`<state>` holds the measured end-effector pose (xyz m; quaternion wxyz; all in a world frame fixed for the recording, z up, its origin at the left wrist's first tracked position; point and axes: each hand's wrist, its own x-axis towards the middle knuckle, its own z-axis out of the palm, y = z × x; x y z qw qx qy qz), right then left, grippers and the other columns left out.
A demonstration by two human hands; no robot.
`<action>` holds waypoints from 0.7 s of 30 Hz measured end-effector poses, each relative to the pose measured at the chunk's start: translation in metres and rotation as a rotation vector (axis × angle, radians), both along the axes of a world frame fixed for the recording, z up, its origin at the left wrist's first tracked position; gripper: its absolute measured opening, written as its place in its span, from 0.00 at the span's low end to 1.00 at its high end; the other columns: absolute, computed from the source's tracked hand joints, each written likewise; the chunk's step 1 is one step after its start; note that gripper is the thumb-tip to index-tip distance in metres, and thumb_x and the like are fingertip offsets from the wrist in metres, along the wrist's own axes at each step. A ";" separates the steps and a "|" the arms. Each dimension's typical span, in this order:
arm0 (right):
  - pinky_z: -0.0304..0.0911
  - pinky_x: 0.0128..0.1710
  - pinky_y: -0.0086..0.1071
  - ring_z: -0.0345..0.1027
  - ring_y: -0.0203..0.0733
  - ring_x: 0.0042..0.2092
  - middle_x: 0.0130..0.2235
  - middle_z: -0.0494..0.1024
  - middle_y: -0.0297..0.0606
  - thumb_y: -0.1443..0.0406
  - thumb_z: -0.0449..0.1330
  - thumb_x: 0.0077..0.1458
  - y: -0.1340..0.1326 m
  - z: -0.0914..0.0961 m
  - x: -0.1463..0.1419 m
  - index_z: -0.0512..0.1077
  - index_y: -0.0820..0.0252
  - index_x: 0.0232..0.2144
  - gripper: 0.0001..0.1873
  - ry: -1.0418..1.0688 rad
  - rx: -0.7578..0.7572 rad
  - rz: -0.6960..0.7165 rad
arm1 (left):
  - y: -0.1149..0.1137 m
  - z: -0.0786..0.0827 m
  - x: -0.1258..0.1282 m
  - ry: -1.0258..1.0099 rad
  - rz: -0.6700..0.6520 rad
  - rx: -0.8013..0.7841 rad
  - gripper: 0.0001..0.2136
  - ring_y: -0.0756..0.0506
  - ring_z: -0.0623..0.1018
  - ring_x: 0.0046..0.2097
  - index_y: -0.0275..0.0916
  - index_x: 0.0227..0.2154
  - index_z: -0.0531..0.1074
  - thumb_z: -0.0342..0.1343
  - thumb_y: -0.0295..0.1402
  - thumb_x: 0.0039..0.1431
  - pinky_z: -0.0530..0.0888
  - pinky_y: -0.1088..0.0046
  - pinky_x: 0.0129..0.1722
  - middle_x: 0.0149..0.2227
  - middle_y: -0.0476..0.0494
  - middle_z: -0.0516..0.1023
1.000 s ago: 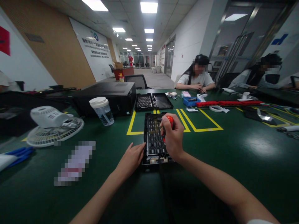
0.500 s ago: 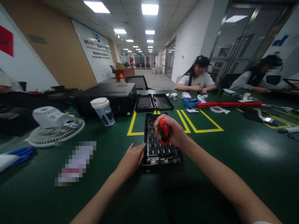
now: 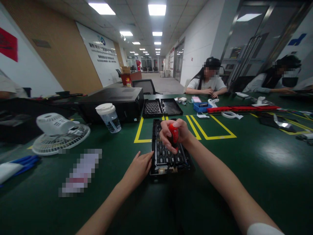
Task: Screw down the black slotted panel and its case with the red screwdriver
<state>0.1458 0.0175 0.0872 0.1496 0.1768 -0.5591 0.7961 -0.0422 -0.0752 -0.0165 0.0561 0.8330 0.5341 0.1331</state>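
A black tray-like panel (image 3: pixel 168 158) with rows of small cells lies on the green table in front of me. My right hand (image 3: pixel 174 132) is closed round a red-handled screwdriver (image 3: pixel 174 134), held upright over the far half of the panel. My left hand (image 3: pixel 138 168) rests flat on the table, fingers stretched out, touching the panel's left edge.
Two more black trays (image 3: pixel 161 107) sit beyond yellow floor-tape lines (image 3: pixel 212 132). A lidded clear cup (image 3: pixel 109 117), a black box (image 3: pixel 117 102) and a small white fan (image 3: pixel 60 133) stand at the left. Two other people sit at the far right of the table.
My right hand has moved with the screwdriver from the panel's near right part toward its far middle. My left hand has stayed at the left edge.
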 end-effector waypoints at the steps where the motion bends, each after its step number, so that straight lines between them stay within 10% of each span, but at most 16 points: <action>1: 0.60 0.11 0.31 0.67 0.42 0.17 0.24 0.74 0.43 0.59 0.50 0.49 0.000 -0.001 0.000 0.63 0.65 0.26 0.13 0.024 -0.005 0.037 | 0.000 0.000 0.000 0.001 0.003 -0.003 0.19 0.46 0.70 0.53 0.37 0.55 0.59 0.39 0.31 0.62 0.55 0.53 0.59 0.54 0.40 0.69; 9: 0.51 0.10 0.21 0.52 0.28 0.12 0.16 0.62 0.31 0.60 0.50 0.51 -0.009 -0.009 -0.003 0.68 0.66 0.23 0.15 0.140 -0.053 0.138 | -0.002 0.005 0.002 -0.006 0.005 0.000 0.19 0.46 0.70 0.53 0.37 0.54 0.60 0.39 0.31 0.61 0.55 0.53 0.59 0.53 0.41 0.70; 21: 0.50 0.09 0.22 0.53 0.28 0.12 0.16 0.66 0.32 0.58 0.54 0.50 -0.019 -0.012 0.001 0.69 0.66 0.23 0.15 0.054 -0.055 -0.131 | -0.001 0.003 0.001 -0.014 0.004 0.008 0.19 0.46 0.70 0.53 0.38 0.54 0.61 0.39 0.30 0.61 0.56 0.54 0.59 0.53 0.41 0.70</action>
